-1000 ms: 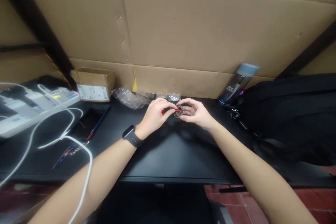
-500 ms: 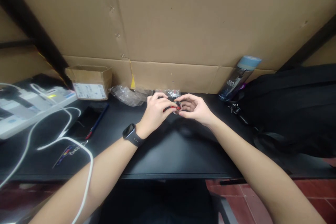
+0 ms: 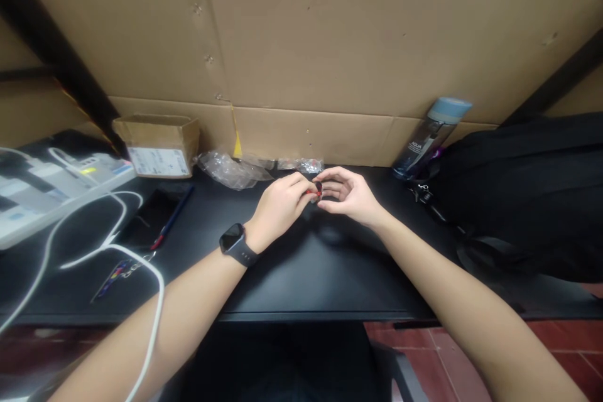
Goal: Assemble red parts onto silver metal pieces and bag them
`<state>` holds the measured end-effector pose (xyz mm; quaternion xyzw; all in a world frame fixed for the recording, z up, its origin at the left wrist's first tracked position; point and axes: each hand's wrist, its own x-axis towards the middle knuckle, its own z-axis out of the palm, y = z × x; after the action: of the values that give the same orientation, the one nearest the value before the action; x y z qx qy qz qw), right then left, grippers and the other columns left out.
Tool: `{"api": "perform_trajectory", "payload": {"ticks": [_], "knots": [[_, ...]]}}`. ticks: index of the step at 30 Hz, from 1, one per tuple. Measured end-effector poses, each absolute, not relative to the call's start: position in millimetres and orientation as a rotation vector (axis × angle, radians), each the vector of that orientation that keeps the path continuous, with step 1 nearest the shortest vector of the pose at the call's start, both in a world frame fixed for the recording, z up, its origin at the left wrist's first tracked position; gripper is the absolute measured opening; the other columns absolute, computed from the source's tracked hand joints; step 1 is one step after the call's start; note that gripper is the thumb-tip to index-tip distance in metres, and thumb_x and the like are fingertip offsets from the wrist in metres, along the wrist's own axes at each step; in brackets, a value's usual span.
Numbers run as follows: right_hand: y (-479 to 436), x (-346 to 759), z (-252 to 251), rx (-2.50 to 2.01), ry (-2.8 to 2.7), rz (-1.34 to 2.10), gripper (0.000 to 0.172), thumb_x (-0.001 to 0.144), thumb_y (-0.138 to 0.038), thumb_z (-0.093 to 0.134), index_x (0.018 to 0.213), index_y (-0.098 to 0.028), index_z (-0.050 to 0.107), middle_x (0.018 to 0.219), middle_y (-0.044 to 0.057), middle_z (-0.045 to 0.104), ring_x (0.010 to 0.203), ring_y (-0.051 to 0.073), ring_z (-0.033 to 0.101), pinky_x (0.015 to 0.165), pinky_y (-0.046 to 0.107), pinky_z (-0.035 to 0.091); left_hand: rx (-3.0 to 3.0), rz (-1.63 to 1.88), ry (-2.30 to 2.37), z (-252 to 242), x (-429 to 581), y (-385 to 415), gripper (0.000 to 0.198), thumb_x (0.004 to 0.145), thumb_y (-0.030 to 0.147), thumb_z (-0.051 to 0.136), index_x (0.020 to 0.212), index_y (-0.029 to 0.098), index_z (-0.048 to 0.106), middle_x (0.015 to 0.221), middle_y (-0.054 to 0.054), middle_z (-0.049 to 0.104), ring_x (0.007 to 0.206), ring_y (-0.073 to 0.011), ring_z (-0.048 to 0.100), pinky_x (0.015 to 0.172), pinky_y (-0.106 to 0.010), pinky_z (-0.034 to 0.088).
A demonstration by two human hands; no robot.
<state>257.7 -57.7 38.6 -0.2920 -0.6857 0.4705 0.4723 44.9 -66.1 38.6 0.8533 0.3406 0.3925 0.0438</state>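
Front edge: the black desk [image 3: 330, 289] runs open from beneath the hands to its near edge, shadows falling on the top.
Rear edge: closed off by an upright cardboard panel [image 3: 306, 50]; clear plastic wrapping [image 3: 230, 169] and small clear packets [image 3: 311, 166] lie along it, just beyond the hands.
Left end: power strip [image 3: 61, 195], cardboard box [image 3: 157, 144] toward the rear corner; a white cable [image 3: 157, 308] crosses the left forearm, restricting that side.
Right end: black bag [image 3: 522, 195] occupies the corner; a blue-capped bottle [image 3: 426, 144] leans at the rear edge beside it.
Left hand [image 3: 279, 204]: thumb and fingertips pinched together on a red piece [image 3: 308, 192].
Right hand [image 3: 354, 198]: fingers curved, thumb apart from them, tips at the rim of a round piece [image 3: 319, 188].
Round piece: held above the desk, nearer the rear edge; small, dark-centred, shiny pale rim, tilted, red against its left side; finer detail too small to tell.
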Motion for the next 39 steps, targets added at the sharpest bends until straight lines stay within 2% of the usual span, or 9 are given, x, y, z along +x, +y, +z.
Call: {"api": "perform_trajectory", "payload": {"ticks": [9, 16, 20, 23, 27, 32, 35, 39], "knots": [[-62.8, 250.7, 39.1, -0.763, -1.705, 1.009, 0.053, 0.066, -0.031, 0.091, 0.111, -0.022, 0.063, 0.117, 0.009, 0.071, 0.104, 0.024, 0.072, 0.093, 0.041, 0.061, 2.539, 1.237, 1.084, 36.6, 47.1, -66.0, 0.013, 0.099, 0.021, 0.056, 0.095, 0.019, 0.069, 0.099, -0.006, 0.068, 0.092, -0.0197, 0.065, 0.085, -0.032, 0.050], [-69.9, 250.1, 45.8, -0.782, -1.990, 0.511, 0.045, 0.075, -0.027, 0.081, 0.118, -0.024, 0.068, 0.117, 0.007, 0.073, 0.103, 0.025, 0.071, 0.091, 0.042, 0.062, 2.273, 1.222, 1.148, 39.3, 48.1, -65.6, 0.008, 0.089, 0.016, 0.064, 0.086, 0.018, 0.071, 0.086, -0.003, 0.071, 0.077, -0.0169, 0.063, 0.076, -0.029, 0.047], [-71.9, 250.8, 48.3, -0.763, -2.111, 0.328, 0.041, 0.079, -0.024, 0.077, 0.119, -0.028, 0.069, 0.118, 0.006, 0.073, 0.106, 0.027, 0.071, 0.101, 0.045, 0.057, 2.006, 1.131, 1.116, 32.5, 49.9, -60.4, 0.010, 0.087, 0.020, 0.064, 0.085, 0.017, 0.073, 0.081, -0.003, 0.073, 0.071, -0.0164, 0.063, 0.070, -0.028, 0.047], [-72.9, 251.2, 50.4, -0.747, -2.131, 0.274, 0.039, 0.082, -0.023, 0.074, 0.120, -0.029, 0.068, 0.121, 0.005, 0.073, 0.113, 0.027, 0.070, 0.104, 0.046, 0.055, 1.741, 1.084, 0.964, 28.8, 51.9, -57.8, 0.014, 0.087, 0.025, 0.065, 0.085, 0.015, 0.074, 0.084, -0.004, 0.075, 0.075, -0.0168, 0.066, 0.073, -0.027, 0.050], [-72.6, 252.7, 49.9, -0.750, -2.096, 0.324, 0.047, 0.077, -0.026, 0.080, 0.122, -0.026, 0.066, 0.116, 0.007, 0.074, 0.104, 0.027, 0.073, 0.096, 0.044, 0.061, 1.715, 1.067, 0.908, 30.3, 50.3, -57.4, 0.013, 0.086, 0.025, 0.068, 0.088, 0.014, 0.075, 0.089, -0.006, 0.077, 0.083, -0.0188, 0.069, 0.082, -0.030, 0.052], [-70.1, 252.2, 41.9, -0.813, -1.932, 0.678, 0.056, 0.076, -0.030, 0.082, 0.127, -0.024, 0.058, 0.107, 0.007, 0.076, 0.093, 0.025, 0.077, 0.088, 0.042, 0.065, 2.135, 1.170, 1.004, 34.8, 45.8, -61.0, 0.009, 0.087, 0.023, 0.066, 0.088, 0.019, 0.075, 0.090, -0.004, 0.074, 0.081, -0.0182, 0.066, 0.079, -0.030, 0.050], [-69.2, 250.9, 40.4, -0.798, -1.877, 0.695, 0.060, 0.074, -0.032, 0.085, 0.127, -0.024, 0.057, 0.111, 0.009, 0.075, 0.100, 0.027, 0.076, 0.090, 0.043, 0.065, 2.123, 1.237, 1.027, 34.3, 46.0, -61.6, 0.011, 0.088, 0.024, 0.066, 0.090, 0.019, 0.075, 0.091, -0.004, 0.075, 0.081, -0.0181, 0.066, 0.079, -0.030, 0.050], [-69.2, 251.9, 43.1, -0.715, -1.977, 0.484, 0.060, 0.074, -0.029, 0.085, 0.129, -0.024, 0.059, 0.120, 0.009, 0.073, 0.110, 0.027, 0.073, 0.097, 0.042, 0.063, 1.906, 1.194, 0.981, 30.2, 48.4, -58.2, 0.016, 0.088, 0.029, 0.068, 0.093, 0.016, 0.076, 0.090, -0.006, 0.076, 0.080, -0.0189, 0.067, 0.078, -0.030, 0.051]]}}
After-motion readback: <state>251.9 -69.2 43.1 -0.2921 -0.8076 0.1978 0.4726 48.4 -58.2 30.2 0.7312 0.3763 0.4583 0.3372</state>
